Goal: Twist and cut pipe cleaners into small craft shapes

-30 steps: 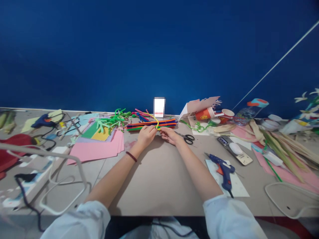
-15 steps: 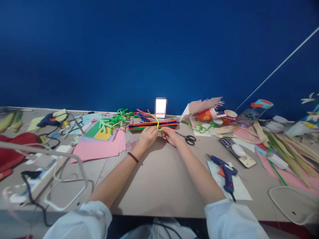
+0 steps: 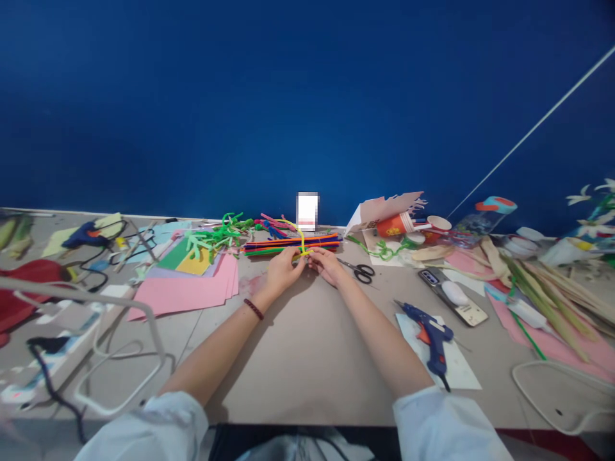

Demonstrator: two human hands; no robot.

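Observation:
Both hands meet near the middle of the table, pinching a yellow pipe cleaner [image 3: 302, 237] that curves up and away from them. My left hand [image 3: 284, 266] has its fingers closed on it, and a dark red bead bracelet [image 3: 254, 308] circles that wrist. My right hand [image 3: 328, 264] is closed on the yellow piece from the other side. Just behind the fingers lies a bundle of straight pipe cleaners [image 3: 269, 246] in orange, purple, red and green. Black-handled scissors [image 3: 362, 273] rest to the right of my right hand.
Pink paper sheets [image 3: 182, 294] and bent green pipe cleaners [image 3: 225, 229] lie left. A blue glue gun [image 3: 432, 339] rests on paper at right, near a phone [image 3: 456, 301]. Paper cups [image 3: 396, 224] and dried husks stand farther right. A power strip [image 3: 62, 352] with cables occupies the left.
My fingers have shifted slightly on the yellow pipe cleaner, and more yellow now shows between the fingertips. The view has turned a little; the other things stay in place.

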